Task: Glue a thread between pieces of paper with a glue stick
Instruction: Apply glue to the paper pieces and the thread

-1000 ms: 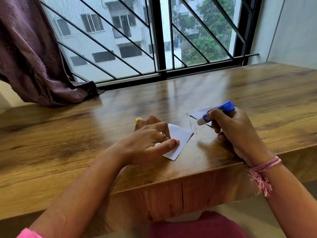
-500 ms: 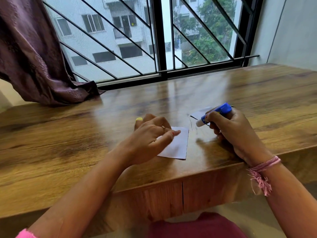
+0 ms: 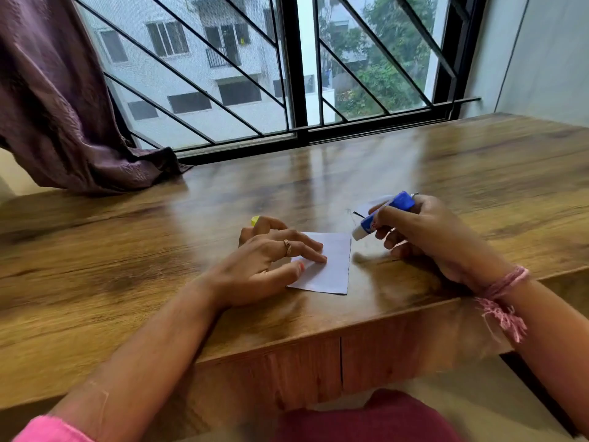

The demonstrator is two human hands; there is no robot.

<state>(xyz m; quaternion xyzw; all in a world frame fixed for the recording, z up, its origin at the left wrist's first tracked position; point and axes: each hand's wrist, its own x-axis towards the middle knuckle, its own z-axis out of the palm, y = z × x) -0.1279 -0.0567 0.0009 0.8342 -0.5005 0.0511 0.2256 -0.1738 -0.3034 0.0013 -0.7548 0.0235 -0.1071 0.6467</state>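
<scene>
A white square of paper lies flat on the wooden table near its front edge. My left hand presses on the paper's left part with fingers spread. My right hand grips a blue glue stick, its white tip pointing down-left just above the paper's top right corner. A second piece of paper lies behind the glue stick, mostly hidden by it and my hand. A thin dark thread shows beside that paper. A small yellow cap peeks out behind my left hand.
A barred window runs along the table's far edge. A purple curtain hangs at the back left, its end resting on the table. A white wall stands at the right. My lap in dark red cloth is below the table front.
My left hand has turned the paper from a diamond tilt to square with the table edge. The glue stick has moved down and left toward the paper's corner.
</scene>
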